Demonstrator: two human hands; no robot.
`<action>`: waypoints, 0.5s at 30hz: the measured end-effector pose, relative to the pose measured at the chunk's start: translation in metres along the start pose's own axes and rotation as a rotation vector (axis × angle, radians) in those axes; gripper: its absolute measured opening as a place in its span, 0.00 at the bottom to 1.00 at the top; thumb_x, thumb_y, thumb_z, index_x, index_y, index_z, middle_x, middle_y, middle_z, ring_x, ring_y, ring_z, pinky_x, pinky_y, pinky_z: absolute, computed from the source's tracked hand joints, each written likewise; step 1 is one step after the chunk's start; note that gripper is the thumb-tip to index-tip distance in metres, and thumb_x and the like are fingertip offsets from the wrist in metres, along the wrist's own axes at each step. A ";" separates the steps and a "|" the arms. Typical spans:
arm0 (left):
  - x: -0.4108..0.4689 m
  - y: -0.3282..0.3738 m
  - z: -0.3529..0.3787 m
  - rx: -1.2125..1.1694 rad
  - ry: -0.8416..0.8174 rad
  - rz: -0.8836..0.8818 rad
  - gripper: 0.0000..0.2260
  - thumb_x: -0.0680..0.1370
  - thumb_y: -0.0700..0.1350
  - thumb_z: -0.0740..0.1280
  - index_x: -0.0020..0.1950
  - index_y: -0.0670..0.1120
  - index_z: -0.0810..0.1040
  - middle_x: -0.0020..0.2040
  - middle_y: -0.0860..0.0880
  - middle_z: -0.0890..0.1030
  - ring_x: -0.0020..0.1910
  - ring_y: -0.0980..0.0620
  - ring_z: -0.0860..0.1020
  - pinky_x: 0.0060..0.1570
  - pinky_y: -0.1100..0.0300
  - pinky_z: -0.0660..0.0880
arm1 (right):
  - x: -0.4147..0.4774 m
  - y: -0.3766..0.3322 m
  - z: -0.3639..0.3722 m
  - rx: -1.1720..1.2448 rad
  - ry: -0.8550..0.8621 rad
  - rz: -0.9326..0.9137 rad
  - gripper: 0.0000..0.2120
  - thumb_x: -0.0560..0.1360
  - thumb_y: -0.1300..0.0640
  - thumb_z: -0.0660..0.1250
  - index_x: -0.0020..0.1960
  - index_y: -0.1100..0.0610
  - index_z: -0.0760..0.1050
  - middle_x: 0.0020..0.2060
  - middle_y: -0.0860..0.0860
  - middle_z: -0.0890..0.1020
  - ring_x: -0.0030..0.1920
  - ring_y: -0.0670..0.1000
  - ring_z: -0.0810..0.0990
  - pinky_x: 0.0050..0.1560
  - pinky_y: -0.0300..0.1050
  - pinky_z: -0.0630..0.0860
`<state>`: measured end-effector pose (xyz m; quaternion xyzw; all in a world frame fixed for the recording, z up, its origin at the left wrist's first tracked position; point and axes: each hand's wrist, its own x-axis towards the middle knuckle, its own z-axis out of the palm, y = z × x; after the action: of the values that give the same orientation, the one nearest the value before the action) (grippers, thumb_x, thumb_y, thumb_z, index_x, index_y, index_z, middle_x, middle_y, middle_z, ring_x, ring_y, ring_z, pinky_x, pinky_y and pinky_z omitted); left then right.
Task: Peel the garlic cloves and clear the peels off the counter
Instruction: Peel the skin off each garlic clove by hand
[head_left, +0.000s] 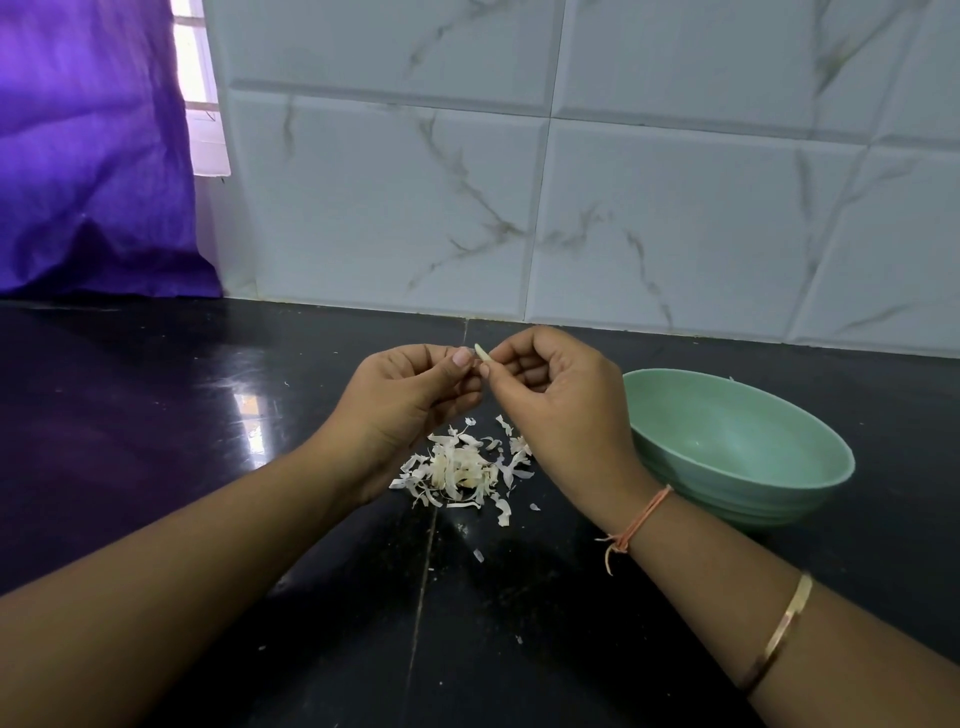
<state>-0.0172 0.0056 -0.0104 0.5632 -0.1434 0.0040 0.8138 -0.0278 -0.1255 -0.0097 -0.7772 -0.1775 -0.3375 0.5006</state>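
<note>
One black bench (156, 441) fills the lower frame, with one green bowl (737, 436) at right centre. At centre, the left hand (410, 395) and right hand (561, 395) meet above one heap of peels (462, 467), both hands' fingers (460, 359) pinching one garlic clove (482, 353).

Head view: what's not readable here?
- Pale garlic clove: only its tip shows between the left hand and right hand pinching it; remaining peel unclear.
- Light green bowl: left inner side hidden behind the right hand.
- White garlic peel pile on the black counter: left edge behind the left wrist; cloves inside indiscernible.
</note>
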 end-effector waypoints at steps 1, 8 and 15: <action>0.000 0.000 0.000 -0.006 0.002 0.001 0.05 0.75 0.38 0.63 0.43 0.37 0.77 0.35 0.48 0.82 0.36 0.57 0.80 0.44 0.66 0.79 | 0.000 0.000 -0.001 0.018 0.001 0.017 0.03 0.70 0.63 0.72 0.38 0.58 0.79 0.31 0.47 0.81 0.32 0.41 0.77 0.34 0.30 0.73; 0.001 -0.001 -0.003 0.025 0.084 0.056 0.05 0.75 0.33 0.64 0.45 0.42 0.74 0.36 0.47 0.82 0.35 0.56 0.80 0.38 0.67 0.78 | 0.002 0.003 -0.001 0.046 -0.023 0.097 0.04 0.73 0.58 0.69 0.40 0.55 0.79 0.33 0.49 0.81 0.36 0.51 0.81 0.43 0.52 0.80; -0.001 -0.003 -0.004 0.123 0.016 0.080 0.11 0.68 0.45 0.68 0.48 0.43 0.80 0.42 0.47 0.81 0.41 0.55 0.78 0.45 0.66 0.78 | 0.001 0.003 0.000 0.039 -0.073 0.112 0.06 0.76 0.58 0.66 0.40 0.54 0.78 0.30 0.48 0.80 0.33 0.46 0.80 0.42 0.55 0.80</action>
<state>-0.0166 0.0076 -0.0148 0.6060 -0.1588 0.0496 0.7779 -0.0255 -0.1270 -0.0109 -0.7878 -0.1583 -0.2770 0.5269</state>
